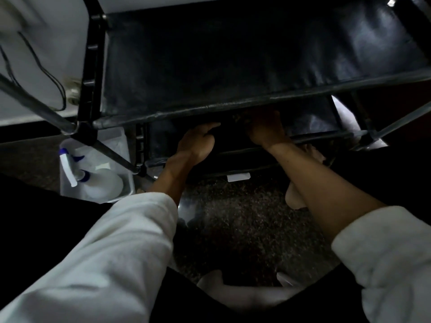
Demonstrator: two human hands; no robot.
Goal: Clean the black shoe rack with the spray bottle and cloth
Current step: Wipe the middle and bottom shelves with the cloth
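Observation:
The black shoe rack [233, 66] fills the upper view, and its top fabric shelf tilts toward me. Both my hands reach beneath that shelf's front bar to the lower shelf. My right hand [265, 129] grips a dark crumpled cloth [241, 117] pressed against the lower shelf; the top bar hides most of the cloth. My left hand [198, 142] lies to its left, thumb stretched out and fingers curled round the dark lower shelf fabric. The white spray bottle [93, 180] with a blue trigger lies in a clear bin on the floor at left.
The clear plastic bin [126, 159] sits by the rack's left leg. Cables [46, 73] hang along the white wall at left. My bare feet [296, 197] rest on the speckled floor [233, 217] in front of the rack.

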